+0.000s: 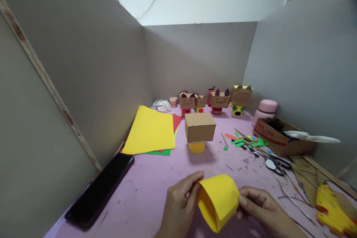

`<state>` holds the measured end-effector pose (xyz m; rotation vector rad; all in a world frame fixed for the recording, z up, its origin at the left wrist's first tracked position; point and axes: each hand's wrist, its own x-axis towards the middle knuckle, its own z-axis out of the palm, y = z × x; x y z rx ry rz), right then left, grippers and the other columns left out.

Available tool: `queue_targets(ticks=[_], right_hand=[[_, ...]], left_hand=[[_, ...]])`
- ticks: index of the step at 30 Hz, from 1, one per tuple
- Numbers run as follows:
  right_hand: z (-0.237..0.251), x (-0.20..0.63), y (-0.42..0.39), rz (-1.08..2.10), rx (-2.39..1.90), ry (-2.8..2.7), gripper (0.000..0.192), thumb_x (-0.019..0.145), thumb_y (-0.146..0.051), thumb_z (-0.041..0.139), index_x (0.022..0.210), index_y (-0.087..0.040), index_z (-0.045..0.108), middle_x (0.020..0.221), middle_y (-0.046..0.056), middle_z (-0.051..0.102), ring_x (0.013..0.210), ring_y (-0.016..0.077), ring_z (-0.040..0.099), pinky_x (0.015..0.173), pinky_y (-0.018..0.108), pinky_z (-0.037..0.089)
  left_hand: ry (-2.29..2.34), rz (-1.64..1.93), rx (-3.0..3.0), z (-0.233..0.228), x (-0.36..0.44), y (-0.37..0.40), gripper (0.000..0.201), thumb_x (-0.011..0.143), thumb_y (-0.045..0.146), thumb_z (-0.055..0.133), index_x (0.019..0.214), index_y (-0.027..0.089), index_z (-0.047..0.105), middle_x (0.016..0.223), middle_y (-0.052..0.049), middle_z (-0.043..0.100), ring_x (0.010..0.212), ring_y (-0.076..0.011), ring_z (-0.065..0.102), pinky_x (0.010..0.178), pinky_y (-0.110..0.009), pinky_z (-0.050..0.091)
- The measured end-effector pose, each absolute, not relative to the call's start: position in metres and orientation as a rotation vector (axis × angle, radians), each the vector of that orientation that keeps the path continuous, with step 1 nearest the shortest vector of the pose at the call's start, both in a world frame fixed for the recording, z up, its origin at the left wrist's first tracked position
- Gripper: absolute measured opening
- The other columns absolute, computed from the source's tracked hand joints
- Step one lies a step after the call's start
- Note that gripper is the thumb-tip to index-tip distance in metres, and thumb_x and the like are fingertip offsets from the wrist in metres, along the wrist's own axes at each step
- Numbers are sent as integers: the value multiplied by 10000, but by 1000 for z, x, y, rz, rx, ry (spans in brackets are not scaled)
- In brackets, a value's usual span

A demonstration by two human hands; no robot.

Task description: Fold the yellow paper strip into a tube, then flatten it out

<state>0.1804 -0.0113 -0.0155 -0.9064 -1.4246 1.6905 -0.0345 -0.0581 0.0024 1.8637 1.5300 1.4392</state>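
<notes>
Between my two hands is a yellow paper tube point(220, 197), rolled from a sheet and tilted so that one open end faces me. My left hand point(181, 202) pinches its left rim between thumb and fingers. On the other side my right hand point(258, 206) grips the right edge, thumb on the outside. Just beyond the hands stands a cardboard box point(200, 128) resting on a short yellow base point(196, 147).
Left are stacked coloured sheets point(153, 130) and a black phone point(100, 189). Several box-headed figures point(219, 100) line the back. Paper scraps point(245, 141), scissors point(275, 164), a carton point(279, 137), a pink bottle point(266, 109) and a yellow glue gun point(333, 208) lie right. Grey partitions enclose the table.
</notes>
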Motion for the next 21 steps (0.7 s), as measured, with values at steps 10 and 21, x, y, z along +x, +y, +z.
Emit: queue_targets(ticks=[10,21], right_hand=[[-12,184,-10,1898,-826,-1076,210,706,-372,723,680,-167,683,542,-15,646,511,52,530,536,152,372],[-17,183,-7,1669,-891,-1401,271,767,-427,636,690,-171,683,586,20,664,571,113,551,577,223,401]], left_hand=[[1280,1324,2873,2,-30,-63,225,823,397,554,1000,259,579,936,40,740,983,-138,619,1072,-285,81],[1286,1510,2632,-7,-24,-61,409,737,565,569,932,205,581,741,-15,727,767,-203,657,948,-391,265]])
